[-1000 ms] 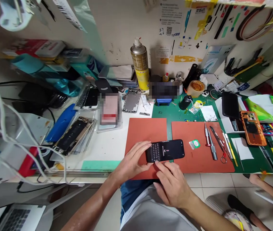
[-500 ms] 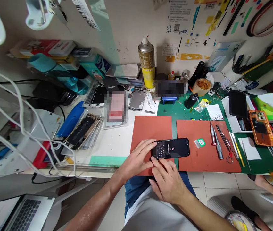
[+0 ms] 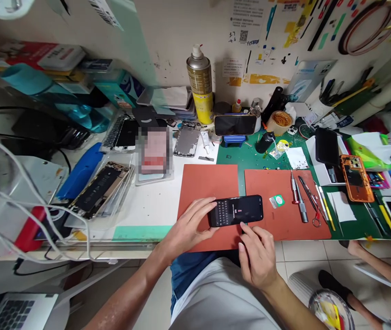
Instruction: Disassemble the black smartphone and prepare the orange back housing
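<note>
A black phone (image 3: 237,211) lies sideways over the left red-brown mat (image 3: 211,178), its screen lit with a keyboard at the left end. My left hand (image 3: 190,224) grips the phone's left end between thumb and fingers. Just below the phone's lower edge is my right hand (image 3: 259,252), its fingers apart and bent, holding nothing; the index fingertip is close to that edge, and whether it touches cannot be made out. On the right mat (image 3: 285,229) are a small green-and-white sticker (image 3: 278,200), screwdrivers (image 3: 301,206) and scissors (image 3: 315,220).
A spray can (image 3: 200,87) and a phone on a blue stand (image 3: 235,126) stand at the back. Opened phones (image 3: 101,190) lie left, near white cables (image 3: 33,201). An orange phone shell (image 3: 356,178) is at the right. Another person's legs (image 3: 364,307) show at lower right.
My right hand has moved right and down, off the keyboard end of the phone. The left hand still holds the phone. The view has shifted, so most things appear further left.
</note>
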{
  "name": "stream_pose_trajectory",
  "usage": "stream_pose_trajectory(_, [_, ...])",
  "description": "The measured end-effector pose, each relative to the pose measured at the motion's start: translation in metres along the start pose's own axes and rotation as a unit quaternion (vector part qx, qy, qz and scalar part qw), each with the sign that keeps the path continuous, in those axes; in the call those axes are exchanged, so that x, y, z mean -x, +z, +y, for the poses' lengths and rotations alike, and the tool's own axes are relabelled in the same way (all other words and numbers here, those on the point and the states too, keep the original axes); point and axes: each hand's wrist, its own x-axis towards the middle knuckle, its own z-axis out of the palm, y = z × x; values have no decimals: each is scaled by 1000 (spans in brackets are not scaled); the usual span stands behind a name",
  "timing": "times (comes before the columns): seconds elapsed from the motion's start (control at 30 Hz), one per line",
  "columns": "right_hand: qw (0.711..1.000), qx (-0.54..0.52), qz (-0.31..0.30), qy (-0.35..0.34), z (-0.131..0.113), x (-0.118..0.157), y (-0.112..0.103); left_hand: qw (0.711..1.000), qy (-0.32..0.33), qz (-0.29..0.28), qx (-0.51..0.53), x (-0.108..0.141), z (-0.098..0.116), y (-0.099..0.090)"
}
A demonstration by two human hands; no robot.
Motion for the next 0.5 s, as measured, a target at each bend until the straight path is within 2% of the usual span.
stream_pose_trajectory(0.17, [992,78,23,100,-1,-2,15,1000,-18,-15,1,3,-2,0])
stream_pose_trajectory(0.23, [988,93,8,125,-4,-4,16,1000,-19,-13,3,3,-4,0])
stream_pose_trajectory(0.27, [991,82,-15,106,-7,-5,16,1000,-19,-10,4,3,-4,1])
stream_pose_trajectory(0.33, [997,26,-70,11,-15,-5,15,1000,-23,-9,7,3,-4,1])
stream_pose_trajectory(0.4, [993,-34,-89,-75,-22,-3,12,1000,-26,-14,8,2,-4,0])
stream_pose_trajectory(0.43, [991,-52,-80,-89,-24,-2,10,999,-26,-17,8,1,-3,-1])
stream_pose_trajectory(0.5, [995,-62,-41,-73,-24,2,6,1000,-23,-16,4,1,-3,-1])
